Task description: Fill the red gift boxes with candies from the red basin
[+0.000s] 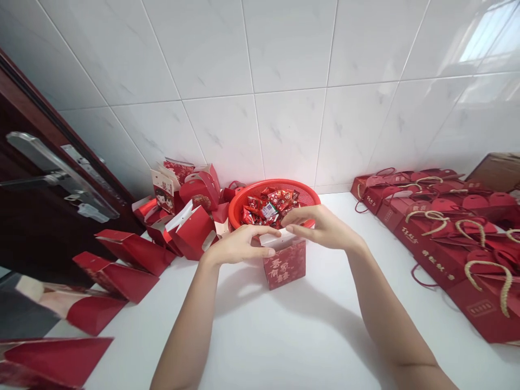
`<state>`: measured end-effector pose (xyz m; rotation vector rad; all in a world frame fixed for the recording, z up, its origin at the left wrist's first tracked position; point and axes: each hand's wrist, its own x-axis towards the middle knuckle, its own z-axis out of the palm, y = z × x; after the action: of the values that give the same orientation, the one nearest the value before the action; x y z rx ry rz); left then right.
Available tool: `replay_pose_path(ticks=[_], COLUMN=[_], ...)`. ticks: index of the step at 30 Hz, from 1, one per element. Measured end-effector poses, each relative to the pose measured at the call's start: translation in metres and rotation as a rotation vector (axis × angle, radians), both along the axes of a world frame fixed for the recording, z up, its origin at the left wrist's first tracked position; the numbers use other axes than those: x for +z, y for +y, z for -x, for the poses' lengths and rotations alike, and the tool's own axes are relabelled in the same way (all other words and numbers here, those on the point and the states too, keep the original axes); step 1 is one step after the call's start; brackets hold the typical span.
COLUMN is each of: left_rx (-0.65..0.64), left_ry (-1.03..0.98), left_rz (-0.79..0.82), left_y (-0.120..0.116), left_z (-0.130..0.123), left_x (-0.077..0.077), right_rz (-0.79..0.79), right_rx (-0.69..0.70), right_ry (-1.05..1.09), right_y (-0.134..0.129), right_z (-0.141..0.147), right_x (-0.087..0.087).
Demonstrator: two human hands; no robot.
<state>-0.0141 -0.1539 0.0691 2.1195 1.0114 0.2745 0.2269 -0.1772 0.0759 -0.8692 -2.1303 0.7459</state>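
Note:
A small red paper gift box (285, 264) with pale gold lettering stands on the white table, its white-lined top (280, 240) raised. My left hand (238, 245) is at its upper left edge, thumb across the front and index finger along the top, gripping it. Above the upper right edge, my right hand (320, 226) arches with thumb and fingers apart; the thumb tip is by the white flap. Whether it touches the flap I cannot tell. Just behind the box, a red plastic basket (244, 194) holds red-wrapped sweets (270, 208), partly hidden by my hands.
Several open red boxes (134, 252) line the left side, with more piled (195, 225) against the tiled wall (284, 130). Rows of red boxes with rope handles (439, 238) fill the right. A dark door with a metal handle (52, 173) is at left.

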Motion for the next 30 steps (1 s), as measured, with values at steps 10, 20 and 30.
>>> replay_pose_path(ticks=[10, 20, 30], left_rx=[-0.035, 0.133, 0.018], left_ry=[-0.09, -0.421, -0.287], left_rz=[-0.197, -0.22, -0.198], left_y=[-0.007, -0.006, -0.004], left_z=[-0.022, -0.045, -0.059], left_x=[-0.004, -0.025, -0.04], right_rz=[0.109, 0.311, 0.284], right_rx=[-0.122, -0.028, -0.174], right_ry=[0.106, 0.387, 0.417], right_y=[-0.007, -0.033, -0.031], right_z=[-0.04, -0.044, -0.053], right_x=[-0.044, -0.071, -0.098])
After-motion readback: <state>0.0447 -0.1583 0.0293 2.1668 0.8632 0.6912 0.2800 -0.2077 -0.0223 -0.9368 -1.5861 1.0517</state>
